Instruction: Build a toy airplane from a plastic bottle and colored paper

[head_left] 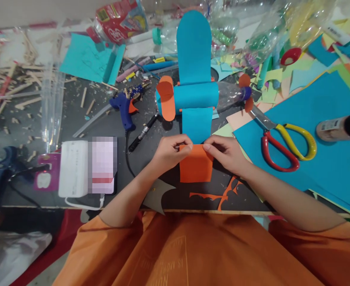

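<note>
An orange paper piece [196, 167] is pinched at its top corners, by my left hand [175, 149] on one side and my right hand [222, 150] on the other. Its upper edge meets the lower end of a blue paper wing [196, 121]. That wing joins a plastic bottle [230, 95] wrapped in blue paper [196, 95]. A second, rounded blue wing [194, 47] extends from the wrap's far side. Orange rounded strips [166, 98] sit at the bottle's left end, and small orange discs [244, 80] flank its cap.
Scissors [282, 145] lie on blue sheets [335, 174] at right, near a dark-capped bottle [331, 129]. Left are a blue glue gun [124, 109], a black marker [143, 133], a phone [103, 167] and a white power bank [73, 169]. Plastic bottles [119, 22] line the back.
</note>
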{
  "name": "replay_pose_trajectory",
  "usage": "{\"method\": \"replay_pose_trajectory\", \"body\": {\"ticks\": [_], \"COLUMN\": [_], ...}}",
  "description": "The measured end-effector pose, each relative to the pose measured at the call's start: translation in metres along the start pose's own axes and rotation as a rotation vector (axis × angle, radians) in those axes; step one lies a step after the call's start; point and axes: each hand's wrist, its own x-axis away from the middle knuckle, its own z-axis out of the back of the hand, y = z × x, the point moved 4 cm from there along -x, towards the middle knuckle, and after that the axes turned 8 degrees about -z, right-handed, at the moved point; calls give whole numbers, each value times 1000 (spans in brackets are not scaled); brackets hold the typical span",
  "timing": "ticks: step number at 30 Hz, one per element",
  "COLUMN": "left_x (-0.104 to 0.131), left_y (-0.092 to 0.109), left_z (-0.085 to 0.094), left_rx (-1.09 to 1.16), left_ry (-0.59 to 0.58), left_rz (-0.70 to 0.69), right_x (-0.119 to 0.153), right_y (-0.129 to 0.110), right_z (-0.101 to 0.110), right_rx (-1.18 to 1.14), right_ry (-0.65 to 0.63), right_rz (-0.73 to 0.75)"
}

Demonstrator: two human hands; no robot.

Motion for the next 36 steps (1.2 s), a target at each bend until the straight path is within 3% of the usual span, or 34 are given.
{"method": "replay_pose_trajectory", "body": {"ticks": [6,11,13,16,19,22,25,28,31,33,36], "left_x": [-2,-1,0,4,6,7,6,8,11,11,7], "left_y": [-6,-12,-9,0,6,5,2,1,-2,-8,-23], "left_z": [7,10,13,18,9,1,3,14,25,29,29], "left_rx": [174,200,62,-244,-458,-545,-540,-468,-323,-190,21], "left_ry": [90,83,136,259,138,8,103,322,526,586,587], "left_rz": [15,21,-56,-285,-535,-639,-593,-495,-380,-298,-153], "right_x": [-2,-2,-3,-4,-5,-6,-6,-5,-4,-4,-5], "right_y": [9,17,17,16,16,17,19,17,15,18,24], "right_z": [5,6,6,7,6,4,4,5,4,4,10], "right_rx": [-120,-198,-213,-209,-186,-191,-269,-327,-192,-120,-228], "right_ry": [54,63,68,80,46,10,-14,-36,-22,39,214], "right_rz": [-18,-42,-48,-40,-49,-67,-75,-41,-49,-101,-108]}}
